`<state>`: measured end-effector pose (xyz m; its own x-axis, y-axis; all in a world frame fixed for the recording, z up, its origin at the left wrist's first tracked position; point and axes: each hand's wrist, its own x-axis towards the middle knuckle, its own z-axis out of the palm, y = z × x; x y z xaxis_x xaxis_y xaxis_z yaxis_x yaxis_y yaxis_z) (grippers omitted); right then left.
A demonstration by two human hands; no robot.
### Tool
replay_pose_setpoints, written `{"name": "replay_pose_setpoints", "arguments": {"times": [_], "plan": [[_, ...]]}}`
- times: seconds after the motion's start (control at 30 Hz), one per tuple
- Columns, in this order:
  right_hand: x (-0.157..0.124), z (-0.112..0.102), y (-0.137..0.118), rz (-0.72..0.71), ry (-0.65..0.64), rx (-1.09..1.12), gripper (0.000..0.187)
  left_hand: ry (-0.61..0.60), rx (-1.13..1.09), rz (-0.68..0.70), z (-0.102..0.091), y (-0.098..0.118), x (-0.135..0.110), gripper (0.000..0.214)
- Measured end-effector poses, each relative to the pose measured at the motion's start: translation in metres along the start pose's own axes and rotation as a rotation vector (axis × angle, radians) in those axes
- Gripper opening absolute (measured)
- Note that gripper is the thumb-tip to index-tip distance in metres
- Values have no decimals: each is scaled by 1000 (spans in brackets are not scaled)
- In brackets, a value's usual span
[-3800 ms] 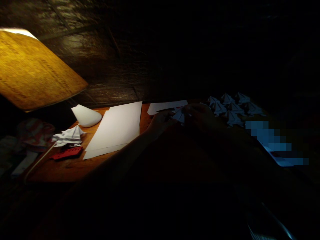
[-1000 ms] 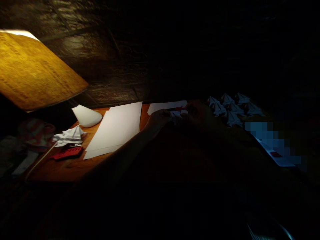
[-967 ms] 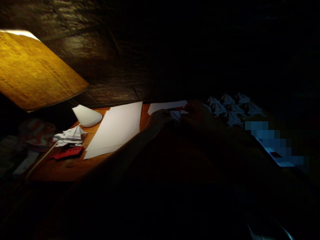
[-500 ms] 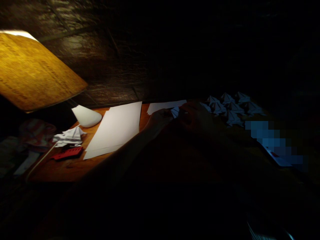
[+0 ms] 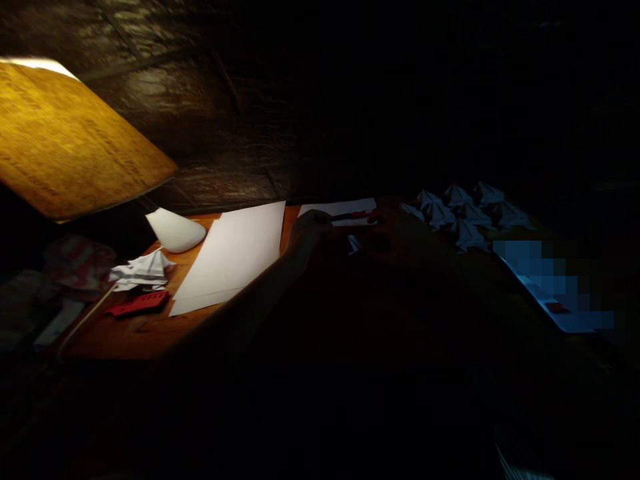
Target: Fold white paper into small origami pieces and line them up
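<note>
The scene is very dark. My left hand (image 5: 311, 232) and my right hand (image 5: 395, 235) meet over the wooden table (image 5: 150, 330), both closed around a small folded piece of white paper (image 5: 354, 243) that barely shows between them. A thin red pen (image 5: 350, 215) lies on a white sheet (image 5: 345, 208) just beyond my hands. Several folded paper figures (image 5: 463, 213) sit in a cluster to the right of my right hand.
A stack of white sheets (image 5: 233, 257) lies left of my hands. Further left are a white paper cone (image 5: 175, 231), a crumpled folded paper (image 5: 143, 268), a red flat tool (image 5: 136, 303) and a yellow lampshade (image 5: 65, 140). A blurred lit screen (image 5: 550, 287) is at the right.
The folded paper showed clearly between my fingers before; my hands have closed over it and sunk slightly, so only a sliver shows now. The red pen behind is uncovered.
</note>
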<state>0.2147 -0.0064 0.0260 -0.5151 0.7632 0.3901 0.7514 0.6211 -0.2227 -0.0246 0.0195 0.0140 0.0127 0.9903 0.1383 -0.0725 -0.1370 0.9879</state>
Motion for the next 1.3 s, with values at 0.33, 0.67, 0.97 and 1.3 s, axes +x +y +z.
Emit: {"name": "replay_pose_setpoints", "arguments": {"times": [0.33, 0.67, 0.97, 1.3], "plan": [[7, -2, 15, 358, 84, 42, 35, -13, 68, 42, -6, -6, 7, 14], [3, -1, 25, 326, -121, 166, 15, -512, 521, 617, 0, -6, -7, 35], [2, 8, 29, 314, -178, 178, 17, -707, 624, 545, 6, -7, -14, 41], [2, 3, 18, 241, -181, 128, 19, -602, 597, 526, 5, -1, -12, 30]]}}
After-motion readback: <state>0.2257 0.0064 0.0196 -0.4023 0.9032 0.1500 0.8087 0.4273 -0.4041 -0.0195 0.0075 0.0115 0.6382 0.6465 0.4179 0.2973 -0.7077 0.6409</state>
